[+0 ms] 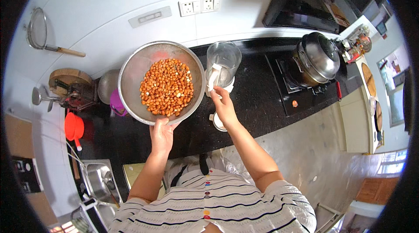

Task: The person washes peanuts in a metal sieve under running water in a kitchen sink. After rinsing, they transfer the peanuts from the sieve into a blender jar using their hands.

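Observation:
My left hand (161, 137) grips the near rim of a wide metal bowl (132, 65), thumb over the edge. Reddish-brown peanuts (166, 88) are heaped inside it, a few of them pale. Just right of the bowl stands a clear blender jug (231, 54) on a white base (230, 89). The fingers of my right hand (224, 106) close on the lower end of the jug's white handle (214, 75). No peanuts show in the jug. A small white lid or cup (218, 121) lies near my right wrist, partly hidden by it.
To the right, a lidded steel pot (321, 60) sits on the hob (279, 67). A red-handled tool (339, 91) lies beside it. At left are a red scoop (74, 127), a purple container (117, 102), a round wooden board (70, 80), a hanging strainer (38, 27) and a sink (98, 174).

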A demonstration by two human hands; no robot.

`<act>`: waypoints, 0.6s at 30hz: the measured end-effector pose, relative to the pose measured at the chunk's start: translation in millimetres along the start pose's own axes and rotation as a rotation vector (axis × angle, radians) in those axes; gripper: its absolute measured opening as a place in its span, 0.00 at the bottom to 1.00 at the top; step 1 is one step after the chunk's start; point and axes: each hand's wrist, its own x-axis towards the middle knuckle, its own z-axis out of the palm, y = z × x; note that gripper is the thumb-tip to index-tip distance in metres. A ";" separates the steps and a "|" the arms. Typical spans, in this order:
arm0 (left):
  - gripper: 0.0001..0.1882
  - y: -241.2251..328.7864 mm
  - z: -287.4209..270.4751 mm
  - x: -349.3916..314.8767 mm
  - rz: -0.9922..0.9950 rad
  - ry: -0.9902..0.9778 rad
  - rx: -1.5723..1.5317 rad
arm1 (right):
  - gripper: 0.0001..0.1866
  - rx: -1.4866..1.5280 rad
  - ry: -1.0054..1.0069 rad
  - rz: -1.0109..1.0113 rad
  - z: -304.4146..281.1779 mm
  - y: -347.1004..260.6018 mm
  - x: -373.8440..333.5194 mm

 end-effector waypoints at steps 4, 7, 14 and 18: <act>0.27 4.1 9.6 -2.6 0.015 0.006 0.031 | 0.19 0.123 -0.109 -0.144 16.6 12.0 17.8; 0.28 5.2 8.6 4.8 0.035 0.003 0.107 | 0.16 0.180 -0.147 -0.153 24.1 13.1 19.7; 0.27 41.9 58.5 49.8 -0.019 -0.190 0.108 | 0.12 0.064 -0.065 -0.061 30.2 -8.2 21.6; 0.26 40.2 53.5 73.4 -0.072 -0.227 0.100 | 0.12 0.045 -0.043 -0.046 33.9 -5.7 17.6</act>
